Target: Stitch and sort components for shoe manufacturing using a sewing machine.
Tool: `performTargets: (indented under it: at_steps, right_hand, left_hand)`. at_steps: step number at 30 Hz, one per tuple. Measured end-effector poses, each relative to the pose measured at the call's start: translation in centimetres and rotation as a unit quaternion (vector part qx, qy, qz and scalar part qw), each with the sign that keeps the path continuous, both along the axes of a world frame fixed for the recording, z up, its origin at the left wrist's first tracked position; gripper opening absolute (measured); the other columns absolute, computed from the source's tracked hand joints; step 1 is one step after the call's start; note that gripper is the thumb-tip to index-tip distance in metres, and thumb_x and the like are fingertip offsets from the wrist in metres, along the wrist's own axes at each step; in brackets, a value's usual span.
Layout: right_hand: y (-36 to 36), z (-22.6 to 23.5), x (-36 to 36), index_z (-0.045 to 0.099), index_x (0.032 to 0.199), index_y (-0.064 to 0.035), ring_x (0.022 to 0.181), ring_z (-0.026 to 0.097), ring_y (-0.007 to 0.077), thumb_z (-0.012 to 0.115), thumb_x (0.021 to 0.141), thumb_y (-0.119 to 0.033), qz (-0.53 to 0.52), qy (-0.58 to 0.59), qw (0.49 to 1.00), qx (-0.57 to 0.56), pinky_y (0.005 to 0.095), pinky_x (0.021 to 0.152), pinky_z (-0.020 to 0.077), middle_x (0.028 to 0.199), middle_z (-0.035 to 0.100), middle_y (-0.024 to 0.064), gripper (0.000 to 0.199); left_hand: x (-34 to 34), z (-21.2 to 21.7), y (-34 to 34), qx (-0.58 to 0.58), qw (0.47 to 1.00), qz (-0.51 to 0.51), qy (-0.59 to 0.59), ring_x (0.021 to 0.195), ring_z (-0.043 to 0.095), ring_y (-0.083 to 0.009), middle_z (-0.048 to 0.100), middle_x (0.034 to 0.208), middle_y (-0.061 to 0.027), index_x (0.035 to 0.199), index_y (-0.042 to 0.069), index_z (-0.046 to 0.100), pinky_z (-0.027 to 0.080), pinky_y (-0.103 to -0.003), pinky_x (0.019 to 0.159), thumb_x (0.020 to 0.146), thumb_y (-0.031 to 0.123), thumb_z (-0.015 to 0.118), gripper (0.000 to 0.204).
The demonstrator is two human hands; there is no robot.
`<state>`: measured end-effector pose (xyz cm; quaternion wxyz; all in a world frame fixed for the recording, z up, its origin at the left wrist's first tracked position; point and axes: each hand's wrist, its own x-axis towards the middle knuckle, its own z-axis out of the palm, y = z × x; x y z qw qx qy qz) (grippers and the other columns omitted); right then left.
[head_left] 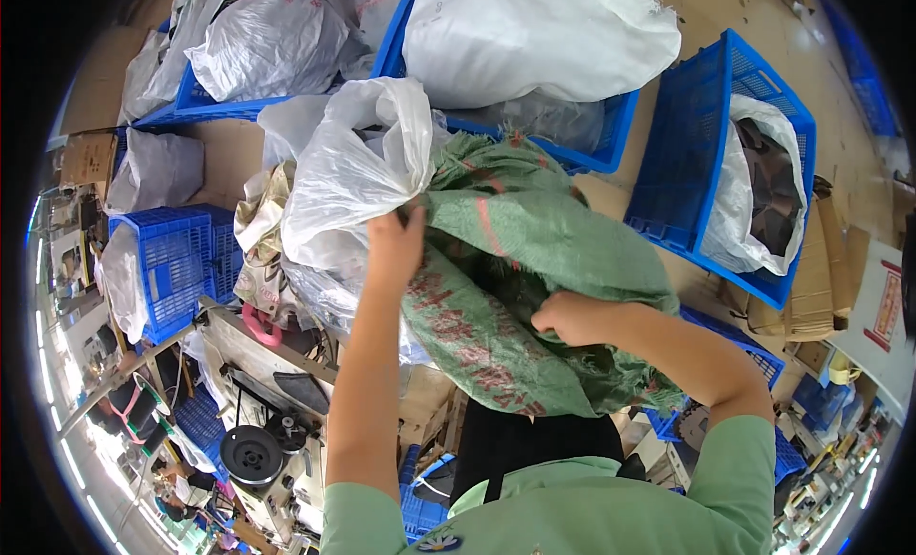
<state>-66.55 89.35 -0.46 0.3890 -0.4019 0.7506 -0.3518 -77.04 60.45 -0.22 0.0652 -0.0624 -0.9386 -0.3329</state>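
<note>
A large green woven sack (572,232) with reddish markings and frayed edges lies in front of my body, its dark mouth gaping. My left hand (396,238) is closed on the gathered part of a white translucent plastic bag (329,197), beside the sack's left edge. Over the sack's mouth, my right hand (577,318) is curled into a fist against the opening. Whatever its fingers hold is hidden. Dark contents show dimly inside the sack, too shaded to name.
Blue crates (677,164) stand ahead and to the right, one holding a white bag of dark pieces (768,188). A bulging white sack (539,35) rests on a crate ahead. At lower left is a machine with a black pulley wheel (251,455). Flattened cardboard (825,259) lies at right.
</note>
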Motion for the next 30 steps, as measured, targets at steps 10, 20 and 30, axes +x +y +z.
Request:
performTargets:
  at_steps: [10,20,30]
  right_hand:
    - [4.3,6.7,-3.9,0.06,0.071,-0.0109,0.079,0.06,0.0269,0.062,0.066,-0.006,-0.038,0.161,0.985,0.036,0.0402,0.07,0.0468,0.07,0.059,0.0035,0.008]
    - [8.8,0.9,-6.1,0.062,0.092,-0.008,0.088,0.058,0.0327,0.06,0.068,-0.001,-0.186,0.223,0.952,0.102,0.0445,0.082,0.0455,0.079,0.061,0.0097,0.024]
    - [1.8,-4.7,-14.6,0.046,0.13,0.004,0.113,0.057,0.0397,0.067,0.078,-0.034,-0.46,-0.001,0.877,0.14,0.0427,0.094,0.0454,0.121,0.058,0.0279,0.067]
  left_hand:
    - [3.6,2.9,7.4,-0.221,0.89,-0.379,-0.126,0.119,0.051,-0.0277,0.059,0.124,-0.0077,0.126,0.012,0.057,0.037,-0.05,0.102,0.081,0.031,0.068,0.05]
    - [-2.0,1.8,-3.8,-0.447,0.837,-0.215,-0.232,0.127,0.048,-0.0296,0.036,0.15,-0.0028,0.149,0.03,0.029,0.043,-0.042,0.101,0.064,0.028,0.083,0.1]
    - [0.2,1.8,-2.1,-0.167,0.941,-0.292,-0.028,0.125,0.048,-0.0314,0.054,0.131,-0.0119,0.128,0.007,0.054,0.042,-0.043,0.099,0.074,0.012,0.068,0.056]
